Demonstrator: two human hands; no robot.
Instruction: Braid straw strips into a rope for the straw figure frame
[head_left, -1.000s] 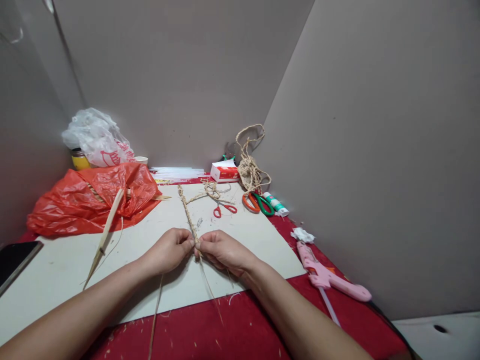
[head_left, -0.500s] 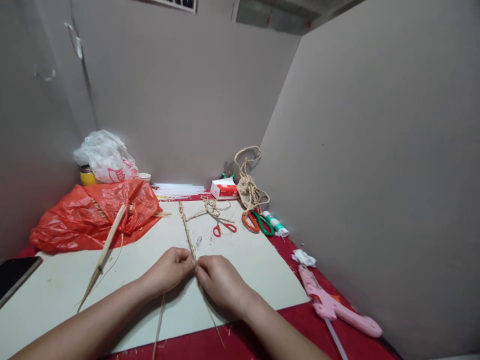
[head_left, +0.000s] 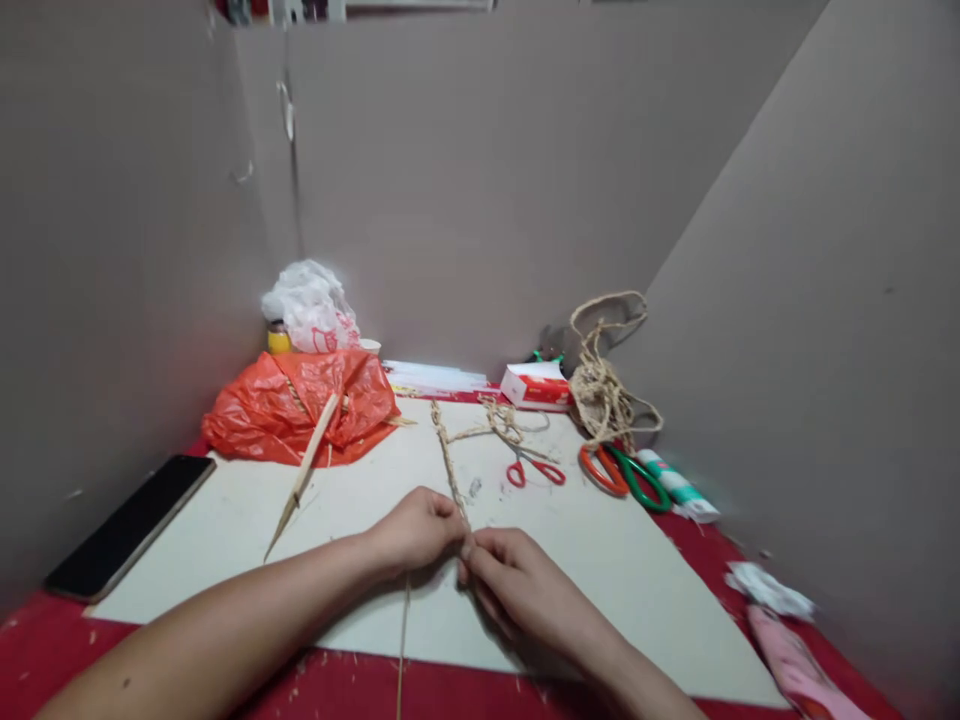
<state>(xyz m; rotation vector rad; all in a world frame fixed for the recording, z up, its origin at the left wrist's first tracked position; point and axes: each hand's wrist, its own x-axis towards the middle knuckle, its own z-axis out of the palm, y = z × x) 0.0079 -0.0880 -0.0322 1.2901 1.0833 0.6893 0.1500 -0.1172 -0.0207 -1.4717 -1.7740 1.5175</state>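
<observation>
A thin braided straw cord (head_left: 448,460) runs from the far part of the white board down to my hands. My left hand (head_left: 424,525) is closed, pinching the lower end of the cord. Against its fingertips, my right hand (head_left: 517,580) is also closed in a pinch on the strands at the braid's end. One loose straw strand (head_left: 403,640) hangs from under my left hand past the board's near edge. The exact hold of the fingertips on the separate strands is hidden.
Beneath lies a white board (head_left: 600,600) on a red cloth (head_left: 360,685). Around it are a red plastic bag (head_left: 247,400) with straw, a phone (head_left: 131,525), small red scissors (head_left: 534,470), larger scissors (head_left: 634,480), coiled straw rope (head_left: 604,395), a red box (head_left: 536,387) and a pink glue gun (head_left: 795,660).
The view has swung left, so everything sits farther right. My right hand's fingers have shifted at the braid's end; both hands stay together there. The strand below my right hand no longer shows.
</observation>
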